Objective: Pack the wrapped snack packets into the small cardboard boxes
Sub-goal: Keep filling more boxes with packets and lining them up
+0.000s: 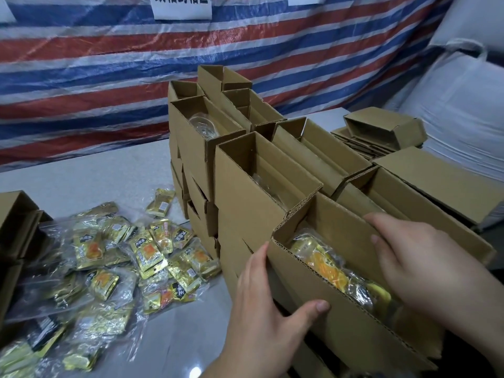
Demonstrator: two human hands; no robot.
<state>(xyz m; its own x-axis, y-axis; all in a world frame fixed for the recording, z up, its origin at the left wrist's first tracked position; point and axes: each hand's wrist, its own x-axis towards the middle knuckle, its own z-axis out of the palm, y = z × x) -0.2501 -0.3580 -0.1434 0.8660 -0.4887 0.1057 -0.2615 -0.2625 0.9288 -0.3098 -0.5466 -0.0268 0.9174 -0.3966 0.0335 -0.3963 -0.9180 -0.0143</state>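
**Operator:** Lower right of the frame: where do the hands stand, and where is the work?

**Technician:** Both hands are on the nearest open brown corrugated cardboard box (313, 304), which sits on top of other boxes. The left hand (270, 298) grips the near long wall, thumb on the outer face, fingers wrapped round the end corner. The right hand (425, 266) lies over the far wall with fingers curled down over its edge; whether it clamps the wall or only steadies it I cannot tell. Clear-wrapped yellow-and-orange snack packets (327, 266) already lie inside this box.

**Operator:** And the remaining stock?

**Technician:** A loose heap of gold foil snack packets in clear plastic bags (114, 263) lies on the grey worktop (81, 181) at lower left, well apart from the box in hand. More open brown boxes (245, 170) are stacked at centre.

**Operator:** Handling properties?

**Technician:** By judgement: the packets are light, soft and crinkly, and the film is likely slippery, so take a bundle across its middle with a full pinch rather than by a loose corner. The box walls are stiff but thin; hold them near a corner, where the board resists bowing, and avoid squeezing mid-wall.
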